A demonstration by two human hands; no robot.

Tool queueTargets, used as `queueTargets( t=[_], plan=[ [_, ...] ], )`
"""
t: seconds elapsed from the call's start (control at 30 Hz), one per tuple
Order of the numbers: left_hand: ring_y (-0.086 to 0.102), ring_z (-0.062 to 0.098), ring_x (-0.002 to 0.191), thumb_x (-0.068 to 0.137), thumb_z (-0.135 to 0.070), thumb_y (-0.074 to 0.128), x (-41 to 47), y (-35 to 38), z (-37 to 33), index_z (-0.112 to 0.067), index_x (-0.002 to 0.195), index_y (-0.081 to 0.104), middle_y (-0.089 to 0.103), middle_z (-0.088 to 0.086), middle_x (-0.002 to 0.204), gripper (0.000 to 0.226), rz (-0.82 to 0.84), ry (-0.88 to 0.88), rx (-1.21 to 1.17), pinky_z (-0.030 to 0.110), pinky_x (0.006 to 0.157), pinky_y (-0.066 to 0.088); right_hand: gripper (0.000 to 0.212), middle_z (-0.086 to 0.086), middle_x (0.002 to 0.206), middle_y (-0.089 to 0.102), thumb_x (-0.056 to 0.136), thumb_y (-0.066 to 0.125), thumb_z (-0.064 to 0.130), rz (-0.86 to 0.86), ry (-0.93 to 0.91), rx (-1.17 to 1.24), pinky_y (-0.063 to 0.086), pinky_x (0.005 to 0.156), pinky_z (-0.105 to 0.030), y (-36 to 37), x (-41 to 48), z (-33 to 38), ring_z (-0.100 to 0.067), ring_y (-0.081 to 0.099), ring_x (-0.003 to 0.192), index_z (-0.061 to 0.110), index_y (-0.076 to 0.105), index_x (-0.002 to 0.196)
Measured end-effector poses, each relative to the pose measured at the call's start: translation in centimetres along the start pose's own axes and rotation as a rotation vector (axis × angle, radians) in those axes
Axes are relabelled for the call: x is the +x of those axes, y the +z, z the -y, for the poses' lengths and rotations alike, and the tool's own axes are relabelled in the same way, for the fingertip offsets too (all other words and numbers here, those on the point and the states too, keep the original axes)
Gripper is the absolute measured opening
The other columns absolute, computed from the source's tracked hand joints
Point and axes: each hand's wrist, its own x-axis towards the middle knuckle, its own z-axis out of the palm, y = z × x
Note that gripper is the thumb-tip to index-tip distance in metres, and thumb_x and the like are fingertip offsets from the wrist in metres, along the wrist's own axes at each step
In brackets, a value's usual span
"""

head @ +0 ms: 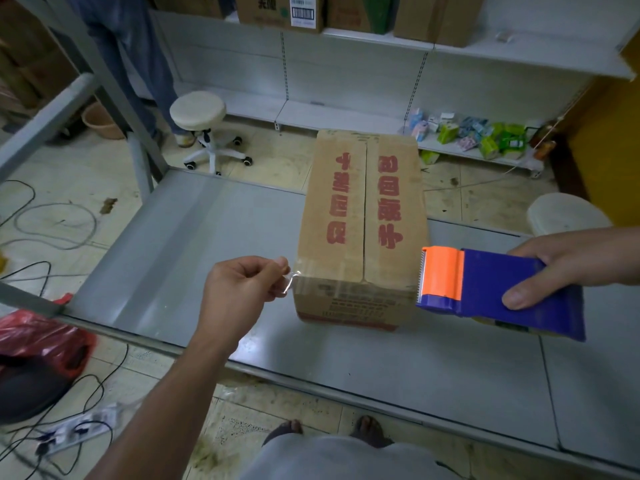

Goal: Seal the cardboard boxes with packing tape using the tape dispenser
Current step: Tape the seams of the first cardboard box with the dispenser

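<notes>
Nearest, the left hand (239, 289) pinches the loose end of clear packing tape (289, 283) beside the near-left corner of the brown cardboard box with red lettering (363, 209). The right hand (554, 268) grips the blue-and-orange plastic tape dispenser (485, 292) at the near-right corner. A strip seems stretched across the near end, so the next move is likely to press it flat, then cut. The box sits on a grey metal tabletop (173, 237).

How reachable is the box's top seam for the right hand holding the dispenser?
Likely yes: the right hand holds the tape dispenser beside the box, and nothing lies on the seam.
</notes>
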Motion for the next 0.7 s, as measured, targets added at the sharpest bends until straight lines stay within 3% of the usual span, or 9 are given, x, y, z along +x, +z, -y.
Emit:
queueTargets(
  t=[0.2, 0.27, 0.33, 0.43, 0.57, 0.63, 0.7],
  plan=[
    [0.058, 0.010, 0.058, 0.090, -0.018, 0.067, -0.4, 0.5, 0.7, -0.010, 0.070, 0.071, 0.065, 0.001, 0.059, 0.022, 0.047, -0.041, -0.078, 0.018, 0.059, 0.050, 0.071, -0.004, 0.100, 0.075, 0.050, 0.081, 0.052, 0.015, 0.028, 0.008, 0.056, 0.080, -0.031, 0.0, 0.3, 0.1, -0.023, 0.071, 0.094, 0.015, 0.067, 0.110],
    [0.058, 0.010, 0.060, 0.092, -0.021, 0.064, -0.8, 0.8, 1.0, -0.012, 0.077, 0.072, 0.064, 0.000, 0.063, 0.020, 0.037, -0.048, -0.109, 0.019, 0.060, 0.049, 0.072, -0.004, 0.100, 0.075, 0.050, 0.081, 0.052, 0.014, 0.036, 0.009, 0.057, 0.079, -0.030, 0.1, 0.2, 0.2, -0.022, 0.072, 0.093, 0.015, 0.067, 0.110],
    [0.060, 0.009, 0.067, 0.095, -0.031, 0.060, -1.1, 1.3, 1.6, -0.018, 0.101, 0.068, 0.066, -0.001, 0.078, 0.016, 0.041, -0.096, -0.088, 0.022, 0.065, 0.048, 0.073, -0.004, 0.099, 0.075, 0.049, 0.081, 0.052, 0.003, 0.045, 0.005, 0.056, 0.076, -0.027, 0.0, 0.2, 0.3, -0.022, 0.072, 0.093, 0.015, 0.067, 0.111],
    [0.061, 0.012, 0.084, 0.096, -0.041, 0.054, -1.1, 1.9, 2.5, -0.026, 0.131, 0.045, 0.062, 0.001, 0.105, 0.039, 0.090, -0.251, -0.096, 0.027, 0.069, 0.044, 0.074, -0.004, 0.099, 0.075, 0.049, 0.081, 0.053, 0.002, 0.051, 0.003, 0.056, 0.072, -0.024, 0.2, 0.1, 0.4, -0.022, 0.071, 0.094, 0.015, 0.066, 0.111],
    [0.060, 0.013, 0.101, 0.097, -0.041, 0.052, -0.3, 2.0, 3.7, -0.027, 0.132, 0.047, 0.059, 0.002, 0.125, 0.038, 0.166, -0.295, -0.089, 0.029, 0.079, 0.045, 0.075, -0.003, 0.099, 0.075, 0.047, 0.080, 0.053, -0.015, 0.070, 0.007, 0.055, 0.070, -0.023, 0.4, 0.1, 0.5, -0.021, 0.072, 0.093, 0.016, 0.066, 0.111],
    [0.055, 0.014, 0.115, 0.098, -0.035, 0.055, 0.2, 1.7, 3.7, -0.026, 0.132, 0.049, 0.054, 0.002, 0.136, 0.036, 0.084, -0.267, -0.077, 0.029, 0.092, 0.043, 0.077, -0.002, 0.099, 0.075, 0.046, 0.080, 0.054, -0.016, 0.069, 0.002, 0.056, 0.071, -0.023, 0.4, 0.1, 0.5, -0.020, 0.071, 0.093, 0.016, 0.066, 0.111],
    [0.047, 0.008, 0.126, 0.101, -0.036, 0.049, 0.4, 1.1, 2.1, -0.027, 0.141, 0.047, 0.047, -0.006, 0.146, 0.041, -0.051, -0.104, -0.037, 0.025, 0.097, 0.036, 0.076, -0.002, 0.100, 0.075, 0.048, 0.081, 0.053, -0.015, 0.068, -0.006, 0.056, 0.073, -0.025, 0.4, 0.0, 0.4, -0.021, 0.071, 0.094, 0.016, 0.066, 0.112]
  ],
)
